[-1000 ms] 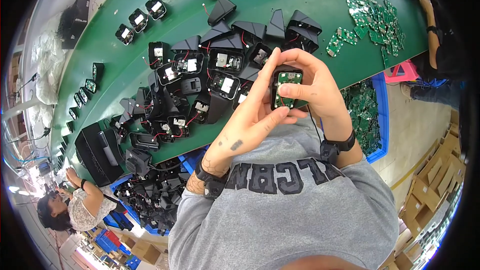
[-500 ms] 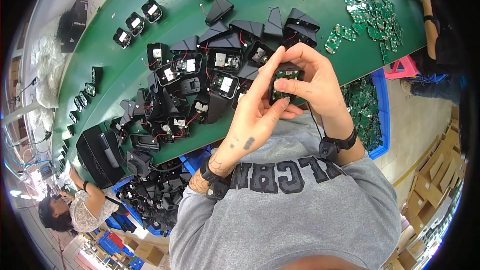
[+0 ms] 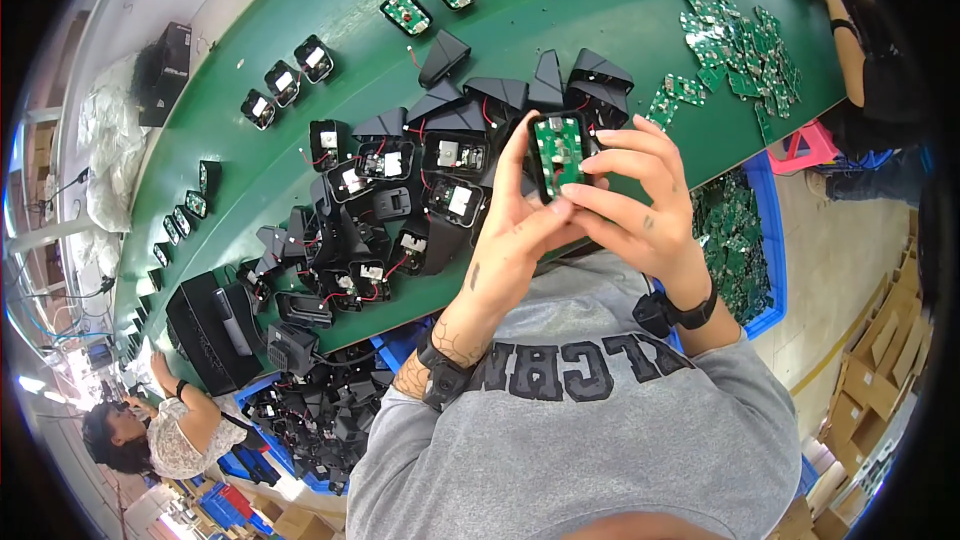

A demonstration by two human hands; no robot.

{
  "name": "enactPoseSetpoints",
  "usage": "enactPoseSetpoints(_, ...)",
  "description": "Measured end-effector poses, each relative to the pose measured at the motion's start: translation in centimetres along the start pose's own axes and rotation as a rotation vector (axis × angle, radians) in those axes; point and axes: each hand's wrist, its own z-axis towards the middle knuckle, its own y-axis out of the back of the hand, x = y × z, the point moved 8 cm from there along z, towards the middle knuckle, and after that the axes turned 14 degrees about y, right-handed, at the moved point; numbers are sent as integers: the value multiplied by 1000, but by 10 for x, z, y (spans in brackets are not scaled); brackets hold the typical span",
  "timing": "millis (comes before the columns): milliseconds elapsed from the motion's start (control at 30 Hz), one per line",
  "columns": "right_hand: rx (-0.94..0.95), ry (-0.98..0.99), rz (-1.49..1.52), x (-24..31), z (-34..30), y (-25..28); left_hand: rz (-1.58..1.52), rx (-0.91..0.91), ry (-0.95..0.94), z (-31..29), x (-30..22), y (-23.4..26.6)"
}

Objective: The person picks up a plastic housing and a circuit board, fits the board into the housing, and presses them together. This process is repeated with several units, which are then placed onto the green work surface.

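Observation:
A small black housing [image 3: 537,165] is held up in front of me, with a green circuit board [image 3: 561,152] lying inside its open face. My left hand [image 3: 508,240] is closed around the housing's left side and lower end. At its right edge and lower corner, the bent fingers of my right hand [image 3: 645,205] press against it; the underside is hidden. Beyond my hands, several open black housings [image 3: 455,152] with white parts and red wires lie heaped on the green table [image 3: 560,15], among black wedge-shaped covers [image 3: 497,93].
Loose green circuit boards [image 3: 740,45] are spread at the far right, near another person's arm [image 3: 845,40]. A blue bin [image 3: 778,270] of boards stands right of me, and a bin of black parts [image 3: 325,415] lower left. Another person [image 3: 180,430] sits at left.
My hands have tilted the housing so its board faces up in full view. My right thumb has come off the board's face, and the right fingers have spread along the edge.

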Motion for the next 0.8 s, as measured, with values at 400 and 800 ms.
enactPoseSetpoints(400, -218, -219, 481, -19, -12, -10, 56, -71, 39, 1, 5, 8)
enactPoseSetpoints(800, -345, -307, 444, -21, -11, -5, 109, -154, -76, -7, -16, 16)
